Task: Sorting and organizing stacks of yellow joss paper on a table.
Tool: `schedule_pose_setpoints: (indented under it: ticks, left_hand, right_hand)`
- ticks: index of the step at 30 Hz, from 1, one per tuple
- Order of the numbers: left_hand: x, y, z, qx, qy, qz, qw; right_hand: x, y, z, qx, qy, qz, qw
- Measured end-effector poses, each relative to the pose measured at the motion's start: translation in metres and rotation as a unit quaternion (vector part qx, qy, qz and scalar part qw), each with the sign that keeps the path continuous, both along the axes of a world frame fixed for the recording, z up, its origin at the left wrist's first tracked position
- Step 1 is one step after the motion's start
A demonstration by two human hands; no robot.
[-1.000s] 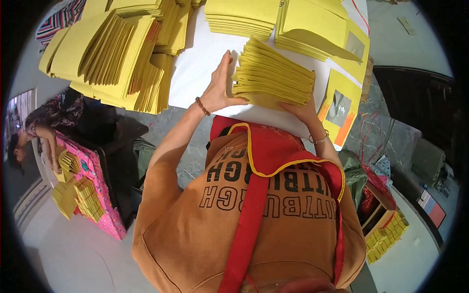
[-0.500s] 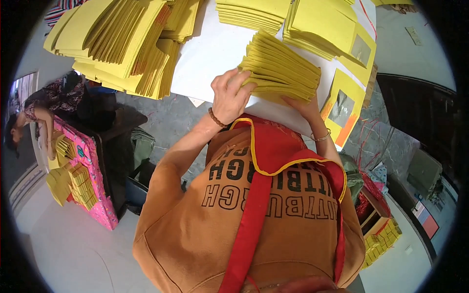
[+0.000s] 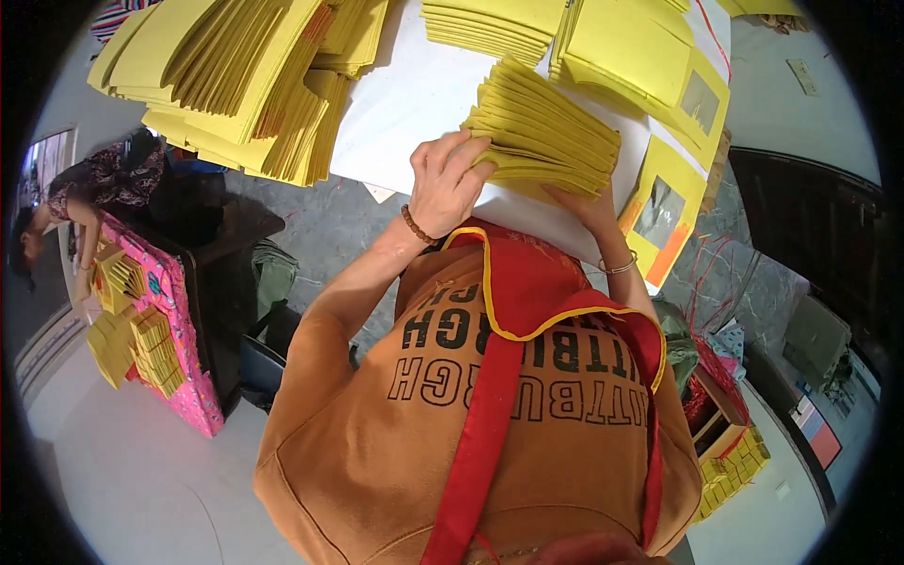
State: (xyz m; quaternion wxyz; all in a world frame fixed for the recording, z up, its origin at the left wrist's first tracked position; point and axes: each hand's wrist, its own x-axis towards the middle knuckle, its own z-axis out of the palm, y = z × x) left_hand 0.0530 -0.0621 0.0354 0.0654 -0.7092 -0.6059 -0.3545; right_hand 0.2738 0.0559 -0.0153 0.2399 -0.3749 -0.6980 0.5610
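Note:
A thick stack of yellow paper sheets (image 3: 551, 127) lies fanned on the white tabletop (image 3: 405, 104) in front of me. My left hand (image 3: 447, 184), with a bead bracelet at the wrist, grips the stack's near left corner. My right hand (image 3: 586, 209), with a thin bangle, holds the stack's near edge from below; its fingers are partly hidden under the sheets. I wear an orange shirt and a red apron.
Large piles of yellow sheets (image 3: 235, 85) lie at the table's left, more piles (image 3: 490, 24) at the back. Yellow windowed envelopes (image 3: 669, 212) hang over the right edge. Another person (image 3: 56, 207) bends by a pink box (image 3: 174, 311) at left. A crate of yellow bundles (image 3: 730, 461) stands lower right.
My left hand has slid from the stack's left side onto its near left corner. The stack has shifted a little right and away. My right hand stays under its near edge.

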Motion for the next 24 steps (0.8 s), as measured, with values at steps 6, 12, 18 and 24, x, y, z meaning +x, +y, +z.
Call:
schedule_pose_setpoints:
  ticks: [6,12,18,24]
  left_hand:
    - [0.004,-0.003,-0.001,0.004,0.002,0.017,1.000]
    - [0.005,-0.001,0.007,0.002,-0.011,0.019,1.000]
    - [0.006,-0.001,0.022,-0.065,0.005,0.047,0.997]
    - [0.000,0.000,0.030,-0.071,0.026,0.042,0.996]
  right_hand:
    - [0.000,-0.001,0.002,-0.051,-0.001,-0.013,0.999]
    - [0.000,-0.002,0.001,-0.046,0.013,-0.020,0.999]
    - [-0.003,-0.002,0.004,-0.018,-0.003,-0.009,1.000]
    - [0.006,0.002,-0.011,0.022,-0.039,-0.007,0.999]
